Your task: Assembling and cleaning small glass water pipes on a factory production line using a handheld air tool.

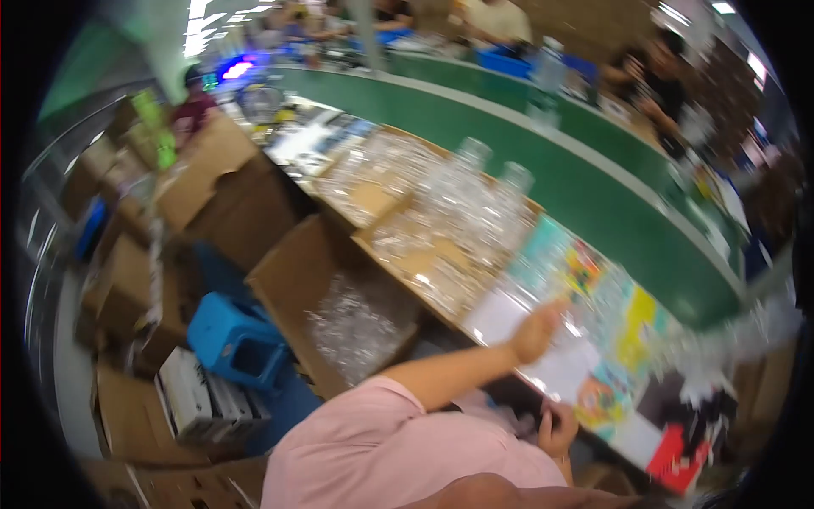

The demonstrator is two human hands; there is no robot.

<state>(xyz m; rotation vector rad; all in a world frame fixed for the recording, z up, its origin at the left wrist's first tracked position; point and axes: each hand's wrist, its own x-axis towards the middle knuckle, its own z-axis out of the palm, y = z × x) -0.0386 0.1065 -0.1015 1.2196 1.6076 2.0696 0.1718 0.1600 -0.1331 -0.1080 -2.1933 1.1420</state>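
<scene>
Left hand [534, 335]: out over the desk, above a pale sheet [566, 366]. Fingers look drawn together, a clear glint just beyond them. Blur; cannot tell whether anything is gripped.

Right hand [557, 431]: near edge of the desk, close to the body, fingers bent inward. Something dark at the fingertips; cannot tell if held.

Clear plastic pieces, loose: heaped in the near cardboard tray [398, 268] and in the far cardboard tray [334, 212], both on the desk left of the hands. Bare cardboard shows in the middle of each, so neither looks full. More clear plastic [352, 332] in the open carton [291, 273] left of the desk, below tray level.

Clear bottle-like containers [466, 161] at the far side of the trays. Colourful printed sheets [638, 318] right of the pale sheet, apparently with clear plastic over part of them.

Progress, my judgement: mid-run. Plenty of pieces left in trays and carton. No finished stack can be picked out, so count done unknown; whether the carton's lot is handled or waiting, cannot tell.
</scene>
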